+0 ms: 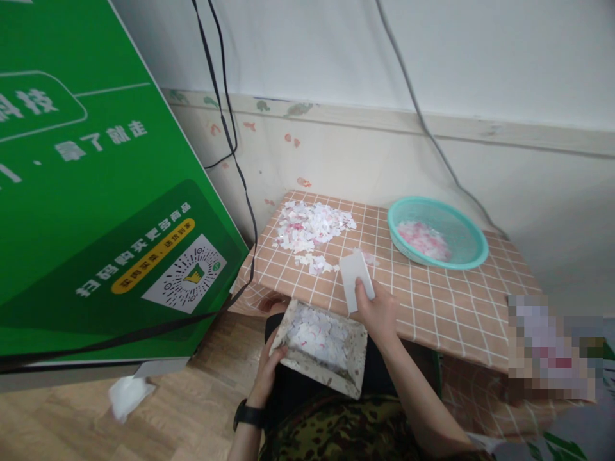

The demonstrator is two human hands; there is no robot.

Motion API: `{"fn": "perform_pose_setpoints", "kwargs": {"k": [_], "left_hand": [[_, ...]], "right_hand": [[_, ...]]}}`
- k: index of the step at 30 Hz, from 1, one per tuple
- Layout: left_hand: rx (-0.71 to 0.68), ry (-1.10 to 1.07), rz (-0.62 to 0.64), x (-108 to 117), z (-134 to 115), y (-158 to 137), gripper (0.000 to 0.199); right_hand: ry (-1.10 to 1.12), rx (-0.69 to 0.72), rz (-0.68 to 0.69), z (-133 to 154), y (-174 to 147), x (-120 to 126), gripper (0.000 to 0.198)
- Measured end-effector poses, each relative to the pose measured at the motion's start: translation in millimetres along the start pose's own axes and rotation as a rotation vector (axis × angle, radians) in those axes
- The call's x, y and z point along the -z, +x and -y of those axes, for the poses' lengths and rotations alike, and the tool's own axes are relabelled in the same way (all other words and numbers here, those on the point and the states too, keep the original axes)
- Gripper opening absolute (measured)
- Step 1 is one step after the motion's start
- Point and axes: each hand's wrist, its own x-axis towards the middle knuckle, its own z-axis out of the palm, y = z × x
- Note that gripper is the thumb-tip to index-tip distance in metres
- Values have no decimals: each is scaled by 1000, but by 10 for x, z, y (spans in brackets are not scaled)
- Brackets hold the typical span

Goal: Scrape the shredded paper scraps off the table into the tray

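Note:
My left hand [273, 362] grips the left edge of a speckled, shallow rectangular tray [355, 358], held below the table edge over my lap. White paper scraps [314, 339] with a few pink bits lie inside it. Above the table's front edge, my right hand [377, 310] pinches a flat white rectangular card [354, 275], thumb on its face. Just left of the card, on the tabletop, is a small cluster of scraps [314, 263]; a larger pile of white and pink scraps [307, 224] lies behind it.
A turquoise mesh basket [473, 253] with pink and white bits stands on the checked tablecloth [423, 301]. Left of the table rises a green printed panel [120, 192], with dark cables [223, 96] hanging beside it. A white plastic bag [129, 396] lies on the floor.

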Motion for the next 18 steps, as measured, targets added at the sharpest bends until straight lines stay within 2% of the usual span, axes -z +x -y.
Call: {"fn": "perform_pose_setpoints", "kwargs": {"k": [5, 11, 15, 18], "left_hand": [[5, 10, -17, 22, 64, 12, 67], [-4, -4, -5, 22, 73, 32, 64], [-1, -17, 4, 16, 62, 53, 66], [-1, -22, 0, 12, 67, 53, 67]], "right_hand": [[-78, -80, 17, -69, 14, 47, 43], [-194, -130, 37, -265, 83, 305, 47], [-172, -130, 81, -294, 99, 416, 49], [-167, -117, 56, -271, 112, 463, 51]]}}
